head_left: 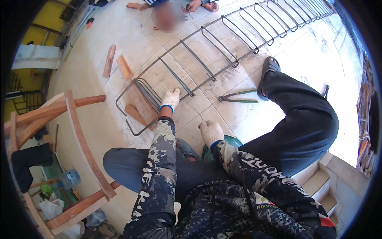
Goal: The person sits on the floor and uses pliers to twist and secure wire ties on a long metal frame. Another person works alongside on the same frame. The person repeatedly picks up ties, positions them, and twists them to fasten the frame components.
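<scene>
R hand [211,132] gloved, L hand [171,98] on grey rebar cage [207,59]

Pale tiled floor [119,36] carries a long rebar cage [223,44], a pair of green-handled pincers [236,96] just beside it, and loose wood offcuts [124,67] near the cage's closer end.

sunlit pale tiled floor [338,59], wooden frame [85,143], concrete steps [322,187].
</scene>
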Motion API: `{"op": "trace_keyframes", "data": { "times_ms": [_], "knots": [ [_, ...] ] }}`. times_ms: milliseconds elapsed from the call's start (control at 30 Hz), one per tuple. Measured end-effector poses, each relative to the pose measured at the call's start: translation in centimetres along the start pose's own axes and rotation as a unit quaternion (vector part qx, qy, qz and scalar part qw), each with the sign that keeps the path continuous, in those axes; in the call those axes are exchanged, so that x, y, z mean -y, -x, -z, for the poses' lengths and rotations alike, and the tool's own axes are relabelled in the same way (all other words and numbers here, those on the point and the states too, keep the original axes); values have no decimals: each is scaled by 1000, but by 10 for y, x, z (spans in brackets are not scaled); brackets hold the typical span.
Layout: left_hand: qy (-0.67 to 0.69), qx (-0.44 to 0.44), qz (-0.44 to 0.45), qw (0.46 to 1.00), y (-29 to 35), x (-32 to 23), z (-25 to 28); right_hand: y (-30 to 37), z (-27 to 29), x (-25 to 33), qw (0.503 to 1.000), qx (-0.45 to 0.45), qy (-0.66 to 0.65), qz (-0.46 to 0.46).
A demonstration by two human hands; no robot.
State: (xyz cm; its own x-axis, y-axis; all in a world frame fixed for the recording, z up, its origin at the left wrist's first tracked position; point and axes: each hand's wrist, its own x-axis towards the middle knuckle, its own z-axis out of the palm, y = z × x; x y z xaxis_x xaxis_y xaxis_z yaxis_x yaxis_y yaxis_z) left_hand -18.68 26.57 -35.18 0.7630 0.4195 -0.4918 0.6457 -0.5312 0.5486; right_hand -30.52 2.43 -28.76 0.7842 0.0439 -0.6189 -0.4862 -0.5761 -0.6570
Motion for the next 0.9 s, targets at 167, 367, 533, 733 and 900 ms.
{"op": "trace_keyframes", "data": {
  "times_ms": [167,367,533,733,900],
  "knots": [
    [-112,-69,-11,991,-4,40,6,3,-9,14,999,38,5,-13],
    [-98,14,-7,995,12,2,-1,-4,0,-5,997,23,4,-68],
    [-157,-1,28,987,-3,20,-6,-23,-14,-2,999,36,4,-23],
    [-173,53,56,982,-13,26,-12,-40,-21,8,999,46,28,-4],
    [-83,80,90,989,-21,31,-9,-42,-22,13,999,39,29,8]
  ]
}}
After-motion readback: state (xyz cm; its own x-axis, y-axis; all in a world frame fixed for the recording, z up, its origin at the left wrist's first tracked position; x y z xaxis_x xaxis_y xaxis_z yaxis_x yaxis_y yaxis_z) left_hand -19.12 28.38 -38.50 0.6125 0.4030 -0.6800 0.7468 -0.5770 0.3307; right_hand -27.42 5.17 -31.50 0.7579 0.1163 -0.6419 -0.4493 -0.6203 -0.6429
